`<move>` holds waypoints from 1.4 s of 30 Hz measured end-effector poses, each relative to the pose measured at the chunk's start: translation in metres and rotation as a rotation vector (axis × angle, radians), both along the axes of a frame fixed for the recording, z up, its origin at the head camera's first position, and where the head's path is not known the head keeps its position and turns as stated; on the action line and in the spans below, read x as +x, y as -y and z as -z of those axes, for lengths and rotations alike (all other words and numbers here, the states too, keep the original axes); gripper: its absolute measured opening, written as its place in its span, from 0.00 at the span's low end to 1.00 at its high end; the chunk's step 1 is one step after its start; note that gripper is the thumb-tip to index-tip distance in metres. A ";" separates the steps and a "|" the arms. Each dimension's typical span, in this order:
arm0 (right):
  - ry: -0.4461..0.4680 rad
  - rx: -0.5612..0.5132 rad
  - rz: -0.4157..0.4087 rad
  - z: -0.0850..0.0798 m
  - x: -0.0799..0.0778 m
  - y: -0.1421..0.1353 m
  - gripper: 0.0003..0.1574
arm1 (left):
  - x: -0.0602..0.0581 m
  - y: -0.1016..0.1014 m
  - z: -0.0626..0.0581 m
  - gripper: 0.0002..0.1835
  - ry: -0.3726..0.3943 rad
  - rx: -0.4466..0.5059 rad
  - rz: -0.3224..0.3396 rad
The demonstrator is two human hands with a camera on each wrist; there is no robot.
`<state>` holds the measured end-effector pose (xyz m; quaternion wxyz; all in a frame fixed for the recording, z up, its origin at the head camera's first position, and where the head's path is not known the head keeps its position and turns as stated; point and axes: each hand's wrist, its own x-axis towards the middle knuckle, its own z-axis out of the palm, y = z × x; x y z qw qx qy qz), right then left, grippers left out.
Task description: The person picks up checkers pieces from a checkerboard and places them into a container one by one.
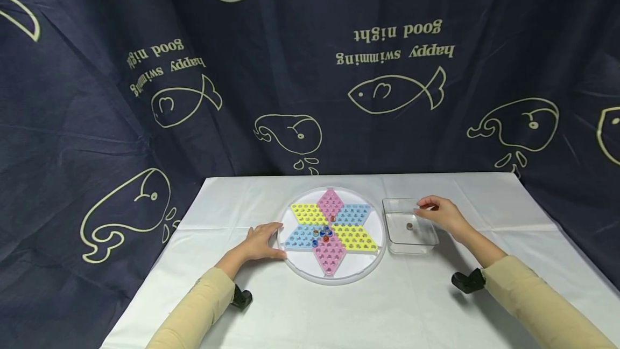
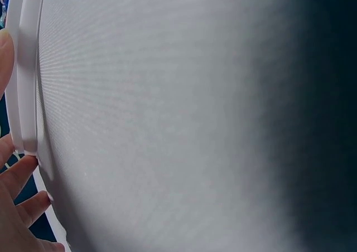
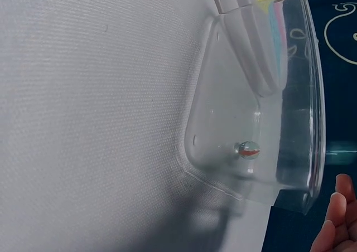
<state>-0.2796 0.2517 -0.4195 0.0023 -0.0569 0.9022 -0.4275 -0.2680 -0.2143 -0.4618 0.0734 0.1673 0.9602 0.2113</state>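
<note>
A round white Chinese checkers board (image 1: 360,262) with a star of pink, yellow and blue points lies on the table. Several blue and reddish marbles (image 1: 323,233) sit around its middle. My left hand (image 1: 260,242) touches the board's left rim, thumb and fingers spread along the edge. To the right of the board stands a clear plastic box (image 1: 401,245), with a marble (image 3: 249,150) with an orange swirl on its floor. Over the box's right rim hovers my right hand (image 1: 443,214), fingers loosely bent. A blurred greenish streak (image 3: 339,153) shows near its fingertips in the right wrist view.
A white cloth (image 1: 319,316) covers the table, and a dark blue curtain (image 1: 310,69) with fish and whale drawings hangs behind it. Each wrist carries a black camera mount, such as the right one (image 1: 467,281). Box and board stand close side by side.
</note>
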 end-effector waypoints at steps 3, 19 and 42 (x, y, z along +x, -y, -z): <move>-0.003 0.000 0.010 0.000 0.000 0.000 0.26 | 0.000 0.000 0.000 0.49 0.000 0.002 0.001; -0.019 -0.021 0.003 -0.003 -0.002 0.005 0.26 | 0.000 -0.001 0.000 0.49 0.014 0.018 -0.011; -0.038 -0.155 -0.054 -0.008 -0.020 0.060 0.27 | -0.002 0.000 0.002 0.49 0.017 0.006 -0.015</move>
